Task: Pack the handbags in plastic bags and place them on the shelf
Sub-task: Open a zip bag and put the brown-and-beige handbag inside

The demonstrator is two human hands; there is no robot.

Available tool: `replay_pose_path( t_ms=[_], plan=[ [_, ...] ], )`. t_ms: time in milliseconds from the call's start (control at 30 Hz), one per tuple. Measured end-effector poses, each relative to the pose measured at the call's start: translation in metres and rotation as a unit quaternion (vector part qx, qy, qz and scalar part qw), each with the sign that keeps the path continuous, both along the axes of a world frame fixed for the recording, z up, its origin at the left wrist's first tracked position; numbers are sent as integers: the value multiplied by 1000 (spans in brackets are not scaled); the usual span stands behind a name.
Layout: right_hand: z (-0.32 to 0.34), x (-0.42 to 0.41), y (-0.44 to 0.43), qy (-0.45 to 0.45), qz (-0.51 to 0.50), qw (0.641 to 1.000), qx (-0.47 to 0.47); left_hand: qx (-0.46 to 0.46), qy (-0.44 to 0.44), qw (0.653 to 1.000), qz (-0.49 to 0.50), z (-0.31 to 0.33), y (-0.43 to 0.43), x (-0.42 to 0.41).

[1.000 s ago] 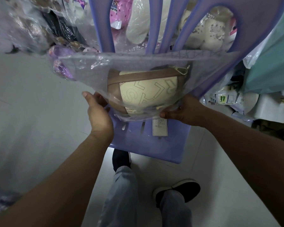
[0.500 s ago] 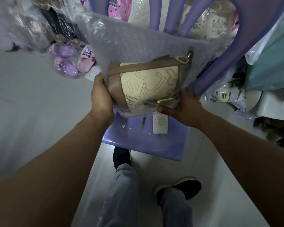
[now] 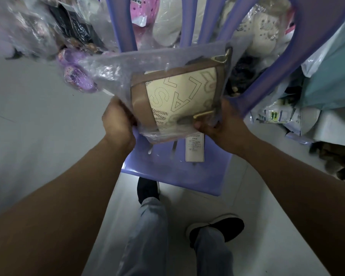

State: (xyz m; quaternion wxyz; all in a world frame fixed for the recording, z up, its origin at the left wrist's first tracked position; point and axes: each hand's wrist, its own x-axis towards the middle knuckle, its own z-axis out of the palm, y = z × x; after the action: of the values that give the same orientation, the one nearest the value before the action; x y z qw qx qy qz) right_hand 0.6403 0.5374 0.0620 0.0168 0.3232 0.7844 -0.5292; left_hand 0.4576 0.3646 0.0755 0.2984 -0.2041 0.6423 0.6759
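- Our left hand (image 3: 119, 118) and right hand (image 3: 220, 124) grip the lower corners of a clear plastic bag (image 3: 147, 66).
- Inside it sits a cream-and-tan handbag (image 3: 179, 96).
- We hold it above a purple plastic chair (image 3: 177, 172); a white tag (image 3: 194, 148) hangs below.

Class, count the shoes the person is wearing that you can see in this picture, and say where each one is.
2. One dark shoe sits partly under the front edge of the purple chair; the other shoe, dark with a white sole, is on the floor nearer the camera, to the right.

purple chair (image 3: 173, 166) before bagged slippers (image 3: 76, 76).
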Motion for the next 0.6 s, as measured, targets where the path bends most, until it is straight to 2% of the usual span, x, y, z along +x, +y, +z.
replay_pose_path(
  t_ms=[33,67,133,300,433,600],
  plan=[
    [-2,0,2,-28,16,999,26,47,-30,998,-2,2,4,-2],
    [-4,0,4,-59,25,996,54,43,-31,998,-37,4,7,-1],
    [-4,0,7,-82,19,994,77,-37,12,996,-84,-1,6,4],
    [8,-7,11,37,-73,996,-36,-166,61,976,-129,-21,-4,10],
    [1,-8,12,4,-21,998,-55,-247,104,949,-168,-32,-3,12],
    [-4,-13,15,-10,-13,997,-72,-174,105,970,-132,-38,0,10]
  ],
)
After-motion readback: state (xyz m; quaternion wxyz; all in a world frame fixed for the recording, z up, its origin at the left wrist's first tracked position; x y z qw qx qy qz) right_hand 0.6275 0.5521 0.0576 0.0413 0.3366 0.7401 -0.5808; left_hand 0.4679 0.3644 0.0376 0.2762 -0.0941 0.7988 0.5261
